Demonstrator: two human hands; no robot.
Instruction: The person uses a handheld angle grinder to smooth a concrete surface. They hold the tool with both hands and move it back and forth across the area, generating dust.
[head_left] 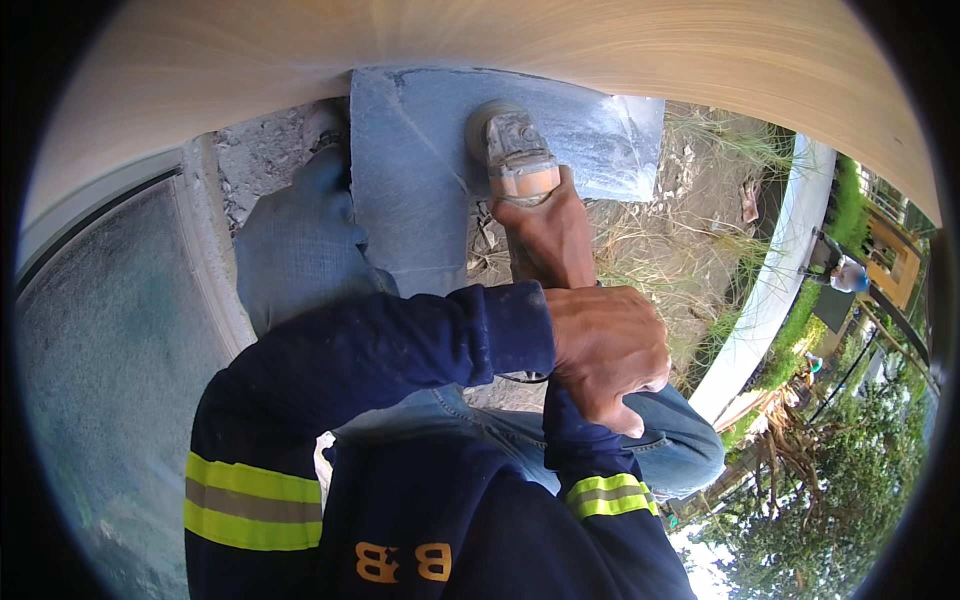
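Note:
My right hand (550,235) is wrapped around the body of an angle grinder (522,165), which has a dusty metal head and an orange band. The grinder's head rests over a grey stone slab (400,150) marked with pale scratches and dust. Whether its disc is turning, I cannot tell. My left arm crosses over the right one, and my left hand (612,350) is closed over my right wrist at the sleeve cuff. Its curled fingertips are partly hidden. Both arms wear dark blue sleeves with yellow reflective bands.
Bent knees in blue jeans (300,245) flank the slab. Rubble (255,165) and dry grass (690,240) lie around it. A framed glass pane (120,380) stands left, a white curb (770,290) right. Another person (845,275) is beyond the curb. A tan curved surface (500,35) spans the top.

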